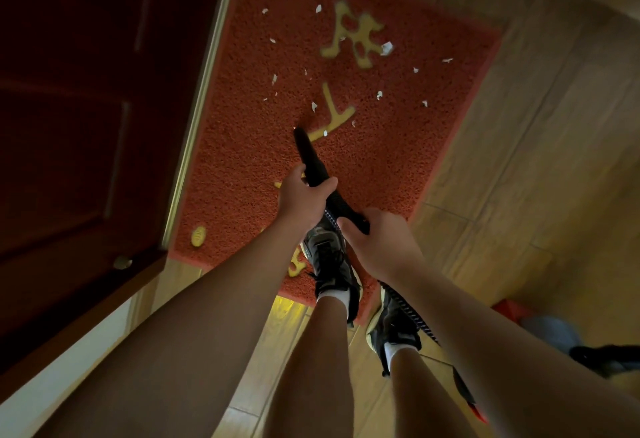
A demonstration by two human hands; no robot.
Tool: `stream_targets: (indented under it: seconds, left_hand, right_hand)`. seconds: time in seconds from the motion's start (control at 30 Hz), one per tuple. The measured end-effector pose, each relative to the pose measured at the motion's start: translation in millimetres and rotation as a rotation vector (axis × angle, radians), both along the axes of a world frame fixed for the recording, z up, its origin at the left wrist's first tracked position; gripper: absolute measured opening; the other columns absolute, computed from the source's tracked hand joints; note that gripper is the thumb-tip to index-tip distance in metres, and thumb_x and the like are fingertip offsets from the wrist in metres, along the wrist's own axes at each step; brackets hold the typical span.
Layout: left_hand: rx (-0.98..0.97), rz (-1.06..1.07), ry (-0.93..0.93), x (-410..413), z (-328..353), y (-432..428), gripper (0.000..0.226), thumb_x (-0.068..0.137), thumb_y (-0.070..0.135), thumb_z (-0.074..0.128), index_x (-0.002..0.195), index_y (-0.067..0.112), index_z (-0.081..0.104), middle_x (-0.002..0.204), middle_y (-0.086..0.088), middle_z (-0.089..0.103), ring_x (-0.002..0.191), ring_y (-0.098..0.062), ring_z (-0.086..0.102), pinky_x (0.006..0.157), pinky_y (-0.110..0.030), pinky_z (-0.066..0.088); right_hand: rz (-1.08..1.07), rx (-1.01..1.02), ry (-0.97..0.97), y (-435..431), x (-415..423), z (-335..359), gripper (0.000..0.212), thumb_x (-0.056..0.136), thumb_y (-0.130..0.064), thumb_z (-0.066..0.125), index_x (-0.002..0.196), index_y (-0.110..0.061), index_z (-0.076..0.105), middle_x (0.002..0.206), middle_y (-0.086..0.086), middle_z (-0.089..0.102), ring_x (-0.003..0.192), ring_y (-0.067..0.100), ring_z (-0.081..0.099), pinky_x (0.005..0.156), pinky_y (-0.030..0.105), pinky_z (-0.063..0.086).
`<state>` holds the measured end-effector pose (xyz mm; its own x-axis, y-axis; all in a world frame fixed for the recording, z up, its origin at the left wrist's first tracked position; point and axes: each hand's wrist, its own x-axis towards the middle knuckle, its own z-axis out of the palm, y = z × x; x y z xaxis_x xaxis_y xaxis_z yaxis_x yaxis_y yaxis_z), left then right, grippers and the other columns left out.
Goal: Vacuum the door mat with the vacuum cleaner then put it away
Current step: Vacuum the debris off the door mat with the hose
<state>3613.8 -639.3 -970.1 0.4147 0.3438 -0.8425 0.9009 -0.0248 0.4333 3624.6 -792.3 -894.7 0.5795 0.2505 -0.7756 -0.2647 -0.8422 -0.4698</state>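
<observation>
Vacuuming is under way: left hand (300, 199) and right hand (379, 240) both grip the black nozzle (309, 153), which must sweep farther across the door mat (398, 146) toward the paper scraps (386, 48).

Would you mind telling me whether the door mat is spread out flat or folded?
Spread flat: the door mat lies open on the wooden floor, its visible edges unfolded, white scraps scattered over it.

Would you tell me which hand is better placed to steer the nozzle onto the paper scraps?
Likely the left hand: it grips the nozzle nearest its tip; the right hand holds farther back.
</observation>
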Motion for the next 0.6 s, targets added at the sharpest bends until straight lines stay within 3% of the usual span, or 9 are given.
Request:
stream_targets:
  seconds: [0.13, 0.27, 0.4, 0.6]
  left_hand:
    - [-0.002, -0.019, -0.009, 4.8, 0.1, 4.6, 0.067, 0.084, 0.047, 0.074, 0.141, 0.02, 0.053, 0.123, -0.004, 0.065, 0.104, -0.022, 0.066, 0.086, -0.039, 0.056]
    - [-0.013, -0.024, 0.0, 8.0, 3.7, 4.2, 0.066, 0.087, 0.045, 0.074, 0.143, 0.02, 0.052, 0.125, -0.004, 0.064, 0.109, -0.024, 0.065, 0.091, -0.044, 0.056]
    - [0.005, -0.021, -0.01, 11.3, 7.0, -2.2, 0.057, 0.089, 0.039, 0.075, 0.138, 0.018, 0.056, 0.12, -0.003, 0.065, 0.106, -0.023, 0.065, 0.086, -0.038, 0.055]
    - [0.021, -0.059, 0.01, 12.7, 7.7, -17.0, 0.064, 0.087, 0.043, 0.075, 0.143, 0.02, 0.052, 0.133, -0.005, 0.06, 0.115, -0.026, 0.06, 0.097, -0.047, 0.053]
  right_hand:
    - [-0.006, 0.023, -0.005, 3.8, 4.4, 1.0, 0.038, 0.098, -0.043, 0.054, 0.073, -0.015, 0.053, 0.06, 0.005, 0.057, 0.047, 0.023, 0.051, 0.045, 0.032, 0.037]
    - [0.01, 0.021, -0.006, 3.3, 7.8, 2.3, 0.038, 0.098, -0.043, 0.054, 0.072, -0.016, 0.051, 0.061, 0.006, 0.058, 0.051, 0.027, 0.056, 0.046, 0.037, 0.043]
    - [0.0, 0.021, -0.008, -1.7, 8.1, 3.6, 0.037, 0.098, -0.044, 0.054, 0.074, -0.015, 0.054, 0.06, 0.004, 0.058, 0.048, 0.023, 0.054, 0.046, 0.034, 0.04]
    - [0.0, 0.0, 0.0, -14.7, 7.7, 6.0, 0.037, 0.098, -0.044, 0.054, 0.076, -0.015, 0.056, 0.059, 0.003, 0.058, 0.049, 0.023, 0.056, 0.046, 0.036, 0.044]
